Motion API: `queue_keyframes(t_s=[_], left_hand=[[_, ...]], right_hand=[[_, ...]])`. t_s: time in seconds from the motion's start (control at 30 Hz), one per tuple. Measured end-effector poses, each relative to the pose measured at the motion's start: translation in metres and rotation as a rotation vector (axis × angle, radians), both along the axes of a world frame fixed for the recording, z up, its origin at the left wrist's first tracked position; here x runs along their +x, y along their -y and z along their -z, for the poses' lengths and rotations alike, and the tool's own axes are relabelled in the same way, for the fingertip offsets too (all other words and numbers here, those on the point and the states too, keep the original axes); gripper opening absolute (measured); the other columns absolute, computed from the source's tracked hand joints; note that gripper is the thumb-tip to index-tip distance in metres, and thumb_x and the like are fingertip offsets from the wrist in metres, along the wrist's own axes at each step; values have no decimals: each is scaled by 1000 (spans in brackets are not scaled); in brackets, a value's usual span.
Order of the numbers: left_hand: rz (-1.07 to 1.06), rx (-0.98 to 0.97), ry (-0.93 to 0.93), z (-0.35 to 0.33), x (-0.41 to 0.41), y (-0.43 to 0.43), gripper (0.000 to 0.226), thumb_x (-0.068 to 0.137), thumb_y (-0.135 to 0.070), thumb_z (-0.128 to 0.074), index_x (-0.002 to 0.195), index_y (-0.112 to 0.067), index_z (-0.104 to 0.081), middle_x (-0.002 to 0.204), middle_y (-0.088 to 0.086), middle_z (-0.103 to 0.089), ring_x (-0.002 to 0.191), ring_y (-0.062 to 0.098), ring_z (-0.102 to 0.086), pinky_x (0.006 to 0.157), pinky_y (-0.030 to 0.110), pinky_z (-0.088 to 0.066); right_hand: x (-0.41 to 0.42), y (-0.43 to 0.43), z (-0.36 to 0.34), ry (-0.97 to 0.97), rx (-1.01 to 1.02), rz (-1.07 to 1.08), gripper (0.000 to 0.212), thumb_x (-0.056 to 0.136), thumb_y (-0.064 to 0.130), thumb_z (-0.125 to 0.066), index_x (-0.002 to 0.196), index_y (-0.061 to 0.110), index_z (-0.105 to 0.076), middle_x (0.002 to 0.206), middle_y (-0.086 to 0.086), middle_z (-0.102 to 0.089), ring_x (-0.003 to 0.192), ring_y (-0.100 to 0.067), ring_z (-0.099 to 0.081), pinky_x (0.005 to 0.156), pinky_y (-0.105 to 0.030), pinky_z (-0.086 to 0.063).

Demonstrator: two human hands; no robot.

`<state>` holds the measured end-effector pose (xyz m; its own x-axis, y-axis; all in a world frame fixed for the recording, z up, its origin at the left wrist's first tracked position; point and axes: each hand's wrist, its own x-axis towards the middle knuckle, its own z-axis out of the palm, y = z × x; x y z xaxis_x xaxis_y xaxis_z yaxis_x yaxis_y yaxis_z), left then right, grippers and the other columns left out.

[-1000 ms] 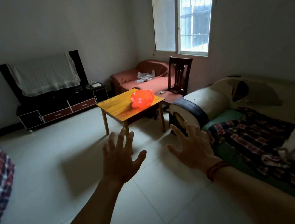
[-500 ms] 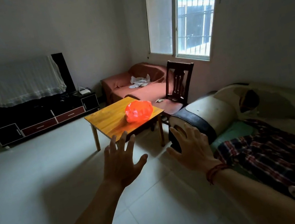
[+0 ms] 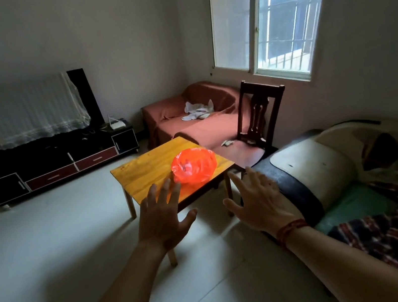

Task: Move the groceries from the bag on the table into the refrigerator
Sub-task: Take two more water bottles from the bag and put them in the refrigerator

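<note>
A bright orange-red plastic bag (image 3: 194,165) sits on a small wooden table (image 3: 143,172) in the middle of the room. My left hand (image 3: 163,218) is stretched out in front of me with fingers spread, its fingertips overlapping the table's near edge in the view, short of the bag. My right hand (image 3: 258,200) is also held out with fingers apart, near the table's right corner, a red cord on its wrist. Neither hand holds anything. No refrigerator is in view.
A dark wooden chair (image 3: 254,125) stands behind the table's right side. A sofa (image 3: 329,173) with a plaid cloth runs along the right. A red-covered couch (image 3: 200,121) sits under the window. A black TV stand (image 3: 56,162) lines the far wall. Pale tiled floor stretches to the left.
The table and bag have come closer and larger in view. Both hands stay stretched out and open, now reaching the table's near edge.
</note>
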<state>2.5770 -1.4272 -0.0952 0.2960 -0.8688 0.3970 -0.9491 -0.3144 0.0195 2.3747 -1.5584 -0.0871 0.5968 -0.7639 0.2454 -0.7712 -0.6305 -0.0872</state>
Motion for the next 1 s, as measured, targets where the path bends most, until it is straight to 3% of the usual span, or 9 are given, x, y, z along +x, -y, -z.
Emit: queue_keyframes(t_s=[0.33, 0.57, 1.0], left_hand=[[-39, 39, -73, 16, 77, 138, 78, 80, -69, -40, 139, -18, -46, 146, 12, -46, 130, 42, -43, 94, 51, -44], [-64, 69, -135, 44, 151, 228, 82, 80, -71, -35, 145, -21, -40, 151, 10, -40, 136, 41, -35, 103, 51, -38], [-54, 177, -250, 82, 293, 376, 84, 78, -70, -35, 146, -21, -39, 154, 7, -36, 139, 38, -32, 104, 50, -37]], right_hand=[[86, 144, 19, -38, 33, -17, 76, 87, 69, -42, 151, 36, -22, 154, -14, -27, 139, -35, -29, 104, -50, -32], [159, 233, 49, -66, 75, -37, 75, 88, 70, -38, 152, 38, -16, 157, -15, -25, 139, -35, -30, 108, -51, -32], [295, 379, 83, -167, 163, -28, 78, 81, 71, -36, 150, 38, -20, 153, -15, -31, 135, -36, -36, 105, -53, -35]])
